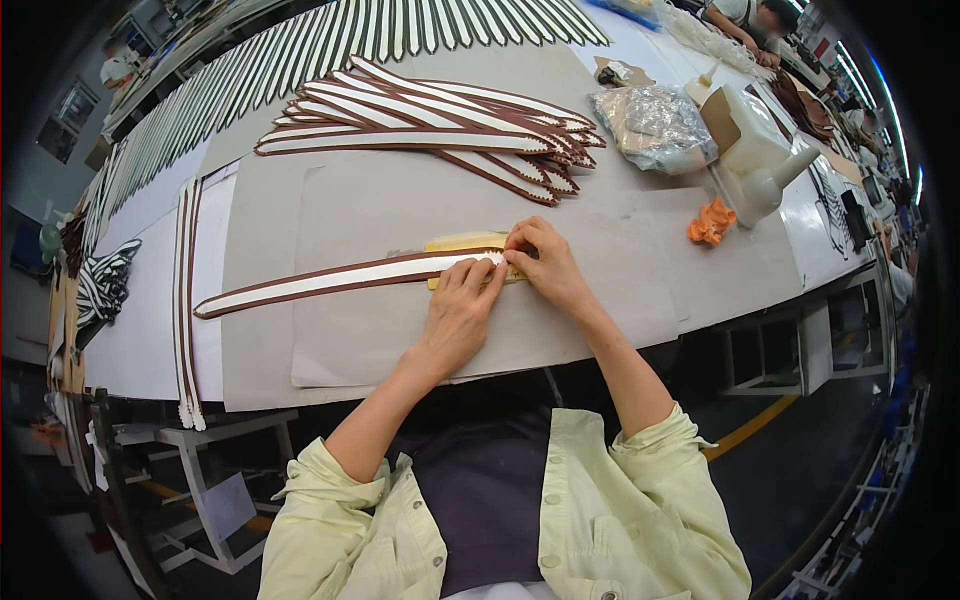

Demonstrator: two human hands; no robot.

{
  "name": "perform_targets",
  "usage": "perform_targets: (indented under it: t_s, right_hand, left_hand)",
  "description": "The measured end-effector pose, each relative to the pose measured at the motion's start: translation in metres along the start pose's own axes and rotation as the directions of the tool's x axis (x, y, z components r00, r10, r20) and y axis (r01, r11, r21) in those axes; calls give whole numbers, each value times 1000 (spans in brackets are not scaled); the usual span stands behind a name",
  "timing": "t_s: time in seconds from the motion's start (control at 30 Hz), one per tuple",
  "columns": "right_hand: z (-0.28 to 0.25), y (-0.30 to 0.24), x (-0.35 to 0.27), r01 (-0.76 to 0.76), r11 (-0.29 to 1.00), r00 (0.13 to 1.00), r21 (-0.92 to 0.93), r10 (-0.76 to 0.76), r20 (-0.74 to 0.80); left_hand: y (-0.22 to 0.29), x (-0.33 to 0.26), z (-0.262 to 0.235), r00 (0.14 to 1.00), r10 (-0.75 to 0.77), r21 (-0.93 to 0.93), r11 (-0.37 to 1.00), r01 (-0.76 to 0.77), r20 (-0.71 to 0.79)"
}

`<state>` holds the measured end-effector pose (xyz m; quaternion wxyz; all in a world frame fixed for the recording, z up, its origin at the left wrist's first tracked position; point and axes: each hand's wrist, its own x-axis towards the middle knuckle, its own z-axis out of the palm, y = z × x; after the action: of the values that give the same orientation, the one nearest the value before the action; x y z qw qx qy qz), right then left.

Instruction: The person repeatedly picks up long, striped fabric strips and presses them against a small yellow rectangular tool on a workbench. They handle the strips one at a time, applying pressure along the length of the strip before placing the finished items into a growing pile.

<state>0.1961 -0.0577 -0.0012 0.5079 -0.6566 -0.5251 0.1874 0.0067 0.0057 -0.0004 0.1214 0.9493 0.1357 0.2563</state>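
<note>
A long white strap with brown edges (330,280) lies flat on the grey table sheet (380,210). Its right end rests over a yellow ruler-like strip (465,242). My left hand (460,310) presses flat on that end, fingers together. My right hand (545,262) pinches the strap's tip beside the yellow strip, fingertips touching my left hand's.
A pile of similar brown-edged straps (440,125) lies farther back, and rows of more straps (300,45) fan along the far edge. Two straps (186,300) lie at the left. A white plastic jug (755,150), crumpled plastic bag (655,125) and orange rag (710,222) sit at the right.
</note>
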Motion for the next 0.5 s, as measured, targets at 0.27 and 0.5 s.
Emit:
perform_targets:
  t_s: [0.27,0.5]
  right_hand:
    - [2,6,1,63,998,998,-26,-64,-7]
    - [-12,-8,-43,234,912,967,-336,-256,-21]
  left_hand:
    - [4,10,-6,998,-10,64,998,6,61]
    - [7,16,-1,999,17,187,982,-24,43]
